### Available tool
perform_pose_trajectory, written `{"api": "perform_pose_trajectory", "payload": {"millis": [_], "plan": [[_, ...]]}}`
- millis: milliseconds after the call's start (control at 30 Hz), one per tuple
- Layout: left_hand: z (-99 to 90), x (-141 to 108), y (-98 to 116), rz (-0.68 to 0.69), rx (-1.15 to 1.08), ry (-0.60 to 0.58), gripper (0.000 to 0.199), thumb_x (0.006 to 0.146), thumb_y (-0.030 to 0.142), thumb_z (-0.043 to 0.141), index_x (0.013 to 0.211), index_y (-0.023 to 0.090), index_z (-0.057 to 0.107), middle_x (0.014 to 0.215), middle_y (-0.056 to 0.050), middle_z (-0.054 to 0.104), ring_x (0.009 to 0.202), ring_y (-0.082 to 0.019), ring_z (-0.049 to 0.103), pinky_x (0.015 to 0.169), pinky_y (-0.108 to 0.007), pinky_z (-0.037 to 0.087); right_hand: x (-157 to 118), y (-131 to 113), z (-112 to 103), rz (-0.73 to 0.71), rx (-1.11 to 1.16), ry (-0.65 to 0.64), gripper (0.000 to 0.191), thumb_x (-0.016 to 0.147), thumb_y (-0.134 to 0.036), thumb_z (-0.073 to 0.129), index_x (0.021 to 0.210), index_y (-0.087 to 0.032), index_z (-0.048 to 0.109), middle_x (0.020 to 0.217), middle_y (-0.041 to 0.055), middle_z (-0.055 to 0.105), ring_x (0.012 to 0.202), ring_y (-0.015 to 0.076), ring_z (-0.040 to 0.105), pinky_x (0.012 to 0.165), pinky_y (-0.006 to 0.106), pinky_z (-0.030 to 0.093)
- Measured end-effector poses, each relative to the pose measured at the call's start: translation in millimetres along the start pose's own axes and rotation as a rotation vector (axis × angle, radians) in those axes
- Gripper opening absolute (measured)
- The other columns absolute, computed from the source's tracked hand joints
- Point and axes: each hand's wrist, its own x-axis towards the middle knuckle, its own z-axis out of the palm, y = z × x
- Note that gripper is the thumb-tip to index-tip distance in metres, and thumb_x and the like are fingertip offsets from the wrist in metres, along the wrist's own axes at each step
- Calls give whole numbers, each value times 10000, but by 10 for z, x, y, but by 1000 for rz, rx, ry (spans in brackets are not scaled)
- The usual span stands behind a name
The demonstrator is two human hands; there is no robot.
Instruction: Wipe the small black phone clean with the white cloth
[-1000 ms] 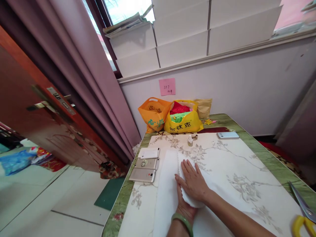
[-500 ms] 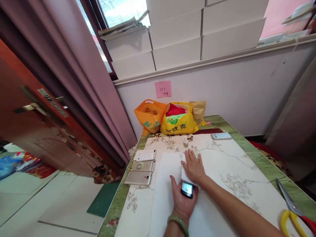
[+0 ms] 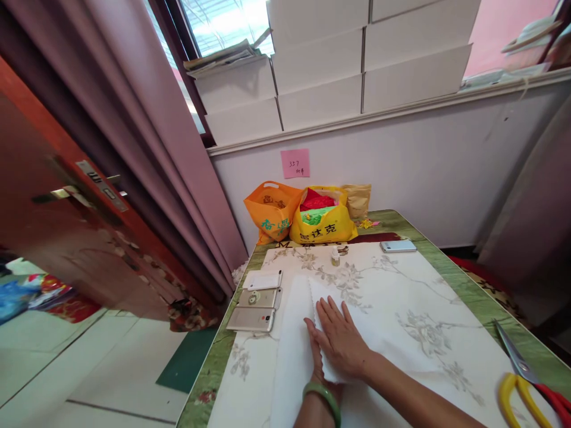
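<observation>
A white cloth with a zigzag edge lies on the floral table cover, part of it folded over. My right hand rests flat on the folded layer with its fingers spread. My left hand, with a green bangle at the wrist, is mostly under that layer; only its thumb side shows, and its fingers and anything in them are hidden. Left of the cloth lie a white phone, a gold phone and another gold phone in a column.
Scissors lie at the right. A light blue phone is at the back right. A small bottle stands near an orange bag and a yellow bag along the back edge.
The cloth's zigzag edge has moved left and now covers the dark device with a lit screen that was on my left palm. My right hand has moved down and left with the cloth.
</observation>
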Motion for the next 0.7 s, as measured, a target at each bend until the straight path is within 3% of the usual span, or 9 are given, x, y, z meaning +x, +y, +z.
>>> {"api": "perform_pose_trajectory", "payload": {"millis": [100,267,367,567,700], "plan": [[29,4,-30,63,-69,-32,591,955,514,150,1399,290,470,1478,-43,438,1362,-193,395,1100,-358,346,70,-51,-39,23,24,-18,700,977,-555,89,1507,-130,262,1559,102,228,1463,269,110,1176,520,41],[122,-56,30,-176,-49,-118,655,888,653,263,1287,257,599,1391,-93,530,1319,-281,448,1061,-413,385,269,27,3,84,8,-26,722,967,-572,117,1499,-114,284,1560,106,224,1467,254,94,1172,500,-11],[192,-58,52,-199,-65,-178,688,848,703,345,1259,221,616,1368,-118,547,1294,-310,467,1055,-450,385,399,138,45,140,-13,-12,681,971,-521,195,1505,-102,260,1567,108,198,1467,250,85,1165,499,-10],[228,-37,17,-177,-50,-3,618,818,663,507,1165,173,652,1134,-141,672,1099,-303,597,906,-424,487,639,478,28,317,-9,-15,635,974,-446,249,1528,-146,174,1592,101,113,1470,245,41,1151,509,-3],[218,-50,20,-201,-48,18,667,784,703,518,1117,145,668,1005,-132,690,981,-293,626,834,-401,515,662,632,4,389,-14,-4,618,986,-442,217,1537,-178,119,1598,93,89,1470,236,35,1150,512,10]]}}
